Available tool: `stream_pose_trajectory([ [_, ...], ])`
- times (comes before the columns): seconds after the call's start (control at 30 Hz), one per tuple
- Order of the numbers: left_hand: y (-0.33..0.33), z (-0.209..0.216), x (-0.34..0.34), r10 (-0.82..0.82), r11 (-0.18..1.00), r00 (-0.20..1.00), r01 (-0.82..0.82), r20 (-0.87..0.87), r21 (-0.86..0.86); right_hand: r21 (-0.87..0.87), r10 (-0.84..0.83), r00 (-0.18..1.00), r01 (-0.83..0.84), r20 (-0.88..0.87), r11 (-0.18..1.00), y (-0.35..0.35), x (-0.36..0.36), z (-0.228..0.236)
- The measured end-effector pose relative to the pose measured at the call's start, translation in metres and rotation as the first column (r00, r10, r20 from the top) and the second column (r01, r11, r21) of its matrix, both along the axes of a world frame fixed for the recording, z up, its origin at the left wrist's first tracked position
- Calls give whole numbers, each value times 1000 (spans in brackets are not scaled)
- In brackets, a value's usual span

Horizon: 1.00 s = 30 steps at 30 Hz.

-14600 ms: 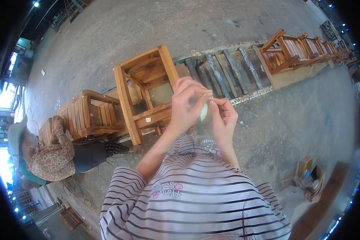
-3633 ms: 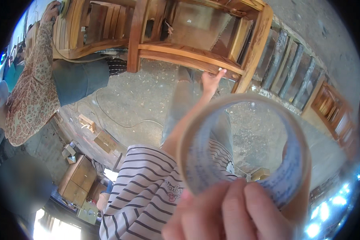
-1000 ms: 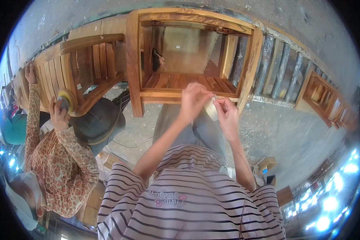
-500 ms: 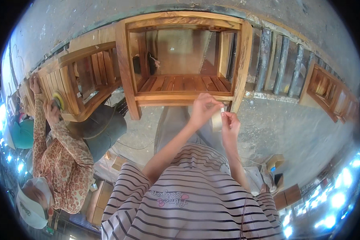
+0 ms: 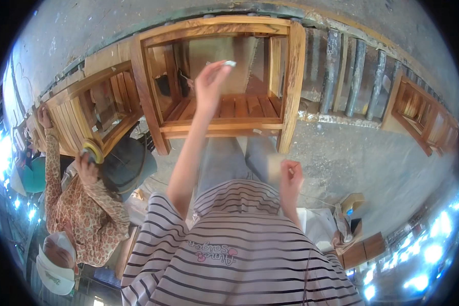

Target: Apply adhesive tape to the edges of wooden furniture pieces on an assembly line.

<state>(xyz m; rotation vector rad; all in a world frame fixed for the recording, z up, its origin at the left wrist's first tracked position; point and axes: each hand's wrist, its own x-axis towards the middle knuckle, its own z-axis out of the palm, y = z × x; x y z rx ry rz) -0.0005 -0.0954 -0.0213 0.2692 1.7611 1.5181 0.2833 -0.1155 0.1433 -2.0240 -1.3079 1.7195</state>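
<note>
Left hand (image 5: 209,84) pinches a tape end (image 5: 230,64) before the wooden stool (image 5: 290,86); right hand (image 5: 289,178) grips a blurred tape roll (image 5: 276,171), co-worker (image 5: 81,214) sanding beside

The single head camera is looking steeply down, close over the striped shirt (image 5: 239,260), facing the wooden stool (image 5: 224,76).

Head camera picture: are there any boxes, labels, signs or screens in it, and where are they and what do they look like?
Cardboard box: on the ground at lower right, small, tan, flaps open.
Wooden boxes: lower right, just below the cardboard one, brown, blocky.
Printed patch on the striped shirt: middle of the chest, pink and red shapes with lettering.
Mark on the co-worker's white cap: lower left, small, dark.
No signs or screens show.
</note>
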Motion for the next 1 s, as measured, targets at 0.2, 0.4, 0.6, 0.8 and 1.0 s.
stream_pose_trajectory([
  [0.2,107,-11,42,-254,958,881,286,-399,22,196,-19,999,25,-32,980,79,15,-55],
  [0.4,209,-9,16,-495,827,324,461,-806,-322,221,-92,996,93,-16,971,100,37,-64],
  [0.6,251,-31,20,-663,743,409,463,-627,-484,175,-188,979,200,-82,964,100,51,-76],
  [0.8,231,-42,17,-272,955,795,292,-542,-51,180,-251,966,258,-63,949,105,65,-77],
  [1.0,177,-43,73,-262,965,718,173,-645,-199,151,-244,967,252,-68,956,107,71,-82],
])
